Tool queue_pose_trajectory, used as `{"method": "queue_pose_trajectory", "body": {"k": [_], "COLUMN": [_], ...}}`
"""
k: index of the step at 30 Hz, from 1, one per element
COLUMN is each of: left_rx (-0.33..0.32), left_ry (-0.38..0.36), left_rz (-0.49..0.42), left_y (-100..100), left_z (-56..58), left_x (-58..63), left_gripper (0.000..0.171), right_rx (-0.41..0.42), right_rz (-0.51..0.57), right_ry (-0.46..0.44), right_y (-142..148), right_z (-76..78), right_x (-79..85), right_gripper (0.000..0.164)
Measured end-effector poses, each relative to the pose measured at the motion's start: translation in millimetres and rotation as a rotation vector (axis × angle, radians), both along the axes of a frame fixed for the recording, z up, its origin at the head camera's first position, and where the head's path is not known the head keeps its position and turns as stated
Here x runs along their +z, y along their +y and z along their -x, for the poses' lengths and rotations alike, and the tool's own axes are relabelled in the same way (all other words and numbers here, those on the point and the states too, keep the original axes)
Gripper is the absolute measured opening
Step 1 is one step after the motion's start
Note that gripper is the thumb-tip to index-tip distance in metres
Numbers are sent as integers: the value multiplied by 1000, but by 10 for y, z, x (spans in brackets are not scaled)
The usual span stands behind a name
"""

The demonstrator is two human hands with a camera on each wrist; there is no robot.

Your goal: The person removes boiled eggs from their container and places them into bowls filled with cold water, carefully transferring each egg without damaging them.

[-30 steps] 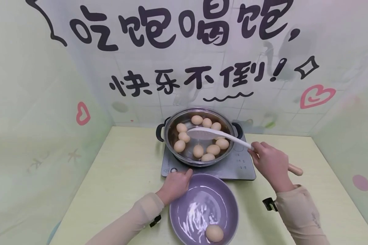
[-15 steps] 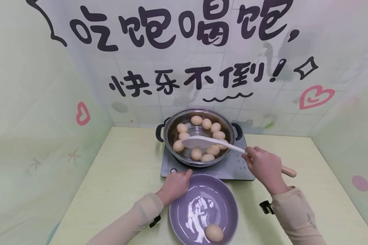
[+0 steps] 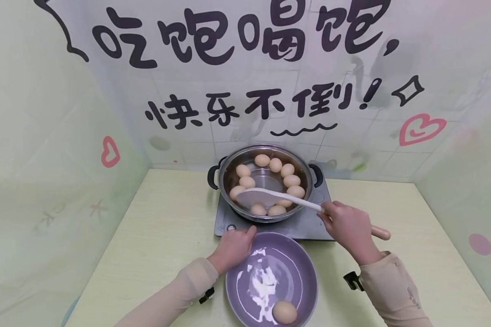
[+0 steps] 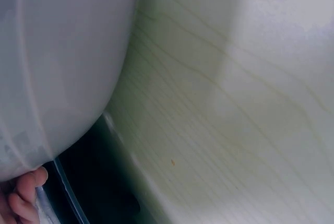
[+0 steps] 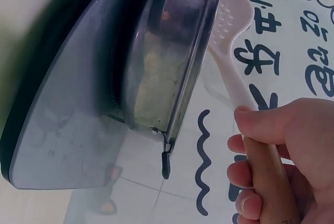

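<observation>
- Head: looked forward-down from above, in front of the pot [image 3: 266, 220].
- Left wrist: sat close, front of pot, faced bowl [image 4: 73, 67] side.
- Right wrist: near, front-right of pot, rolled; shared pot with head.

Pale walls [image 3: 180, 150], black Chinese lettering [image 3: 265, 93], pink hearts [image 3: 418, 133]; wood-grain tabletop [image 3: 163, 218].

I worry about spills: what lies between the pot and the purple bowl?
In the head view, a strip of cooktop and part of the left hand show there.
</observation>
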State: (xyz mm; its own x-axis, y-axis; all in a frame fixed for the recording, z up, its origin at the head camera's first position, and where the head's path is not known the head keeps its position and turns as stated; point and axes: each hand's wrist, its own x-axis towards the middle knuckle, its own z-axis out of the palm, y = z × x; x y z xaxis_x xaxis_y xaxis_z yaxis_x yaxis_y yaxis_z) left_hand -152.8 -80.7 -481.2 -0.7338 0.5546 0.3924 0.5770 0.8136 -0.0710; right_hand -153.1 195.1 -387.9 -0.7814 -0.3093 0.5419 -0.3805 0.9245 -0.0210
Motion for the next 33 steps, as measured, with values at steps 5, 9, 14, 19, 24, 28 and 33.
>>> {"method": "queue_pose_trajectory", "body": {"k": [5, 9, 14, 19, 24, 28, 33], "left_rx": [0, -5, -14, -17, -11, -1, 8], "left_ry": [5, 7, 27, 45, 35, 10, -4], "left_rz": [-6, -16, -30, -34, -31, -21, -11], "left_y": [-2, -3, -8, -8, -4, 0, 5], "left_z": [-1, 1, 6, 13, 7, 3, 1], "left_x": [-6, -16, -37, -55, -40, -20, -20], "left_gripper": [11, 10, 9, 10, 12, 11, 11], "right_rx": [20, 23, 17, 7, -2, -10, -15], "right_rz": [-10, -27, -49, -69, -70, -66, -67], "right_ry": [-6, -17, -49, -76, -106, -145, -238], "right_y": [-34, -46, -49, -49, -39, -36, -44], "right_z": [-16, -35, -65, -90, -110, -110, -104], "right_x": [-2, 12, 29, 53, 104, 125, 115], "right_gripper": [28, 29, 32, 37, 38, 38, 36]}}
